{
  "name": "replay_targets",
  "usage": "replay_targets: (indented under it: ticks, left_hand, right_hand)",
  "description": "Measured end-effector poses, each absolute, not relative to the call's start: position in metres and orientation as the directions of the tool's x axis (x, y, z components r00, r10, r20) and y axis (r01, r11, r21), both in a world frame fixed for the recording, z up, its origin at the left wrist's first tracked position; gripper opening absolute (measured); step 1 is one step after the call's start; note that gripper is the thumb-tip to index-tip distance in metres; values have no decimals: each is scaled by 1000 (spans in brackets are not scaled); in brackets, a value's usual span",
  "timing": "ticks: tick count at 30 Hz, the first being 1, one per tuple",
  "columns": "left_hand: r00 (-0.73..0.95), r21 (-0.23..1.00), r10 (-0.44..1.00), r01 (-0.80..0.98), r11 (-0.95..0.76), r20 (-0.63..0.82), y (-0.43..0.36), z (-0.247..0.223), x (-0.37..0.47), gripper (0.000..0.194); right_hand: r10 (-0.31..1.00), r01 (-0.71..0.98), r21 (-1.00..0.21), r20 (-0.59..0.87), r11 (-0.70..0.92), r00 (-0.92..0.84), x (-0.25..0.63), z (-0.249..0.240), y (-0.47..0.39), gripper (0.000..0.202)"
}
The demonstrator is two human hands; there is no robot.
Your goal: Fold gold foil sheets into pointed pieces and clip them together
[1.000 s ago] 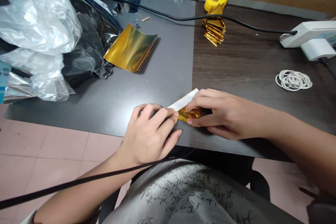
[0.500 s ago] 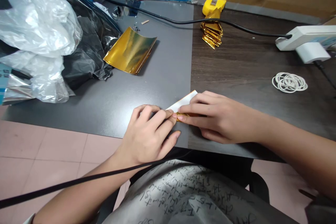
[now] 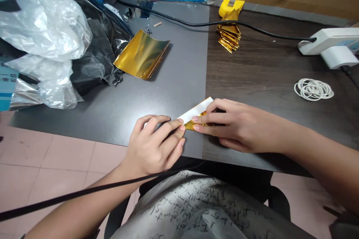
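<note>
A sheet of gold foil paper (image 3: 195, 109) lies partly folded at the table's front edge, its white back showing as a strip with a gold flap beside it. The fingertips of my left hand (image 3: 158, 142) press on the left part of the fold. My right hand (image 3: 234, 125) presses on the gold flap with its fingertips and covers the sheet's right end. Both hands have their fingers closed down on the paper. Beyond my left hand lies a stack of gold foil sheets (image 3: 142, 55), slightly curled.
A bundle of folded gold pieces (image 3: 229, 37) lies by a yellow tape-like object (image 3: 230, 6) at the back. White rubber bands (image 3: 313, 89) and a power strip (image 3: 322, 41) are on the right. A black cable (image 3: 193, 24) crosses the table; plastic bags (image 3: 53, 26) crowd the left.
My hands have moved slightly apart along the fold, the left one shifting left, so more of the gold flap shows between them. The view has shifted a little.
</note>
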State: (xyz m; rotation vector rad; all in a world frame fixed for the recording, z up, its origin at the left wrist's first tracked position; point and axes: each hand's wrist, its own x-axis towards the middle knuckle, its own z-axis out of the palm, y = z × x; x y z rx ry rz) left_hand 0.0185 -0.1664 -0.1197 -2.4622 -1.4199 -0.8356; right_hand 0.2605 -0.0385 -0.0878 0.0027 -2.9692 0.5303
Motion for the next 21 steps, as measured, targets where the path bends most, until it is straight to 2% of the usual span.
replay_targets:
  ticks: [7, 13, 21]
  left_hand:
    - [358, 146, 736, 840, -522, 574, -166, -120, 19, 4]
    - [403, 132, 755, 834, -535, 518, -166, -119, 19, 25]
    - [408, 107, 759, 844, -525, 507, -164, -118, 21, 19]
  right_hand:
    - [9, -34, -329, 128, 944, -992, 259, -88, -38, 46]
    - [18, -34, -325, 158, 945, -987, 259, -90, -41, 42]
    - [23, -33, -306, 176, 951, -984, 258, -91, -40, 47]
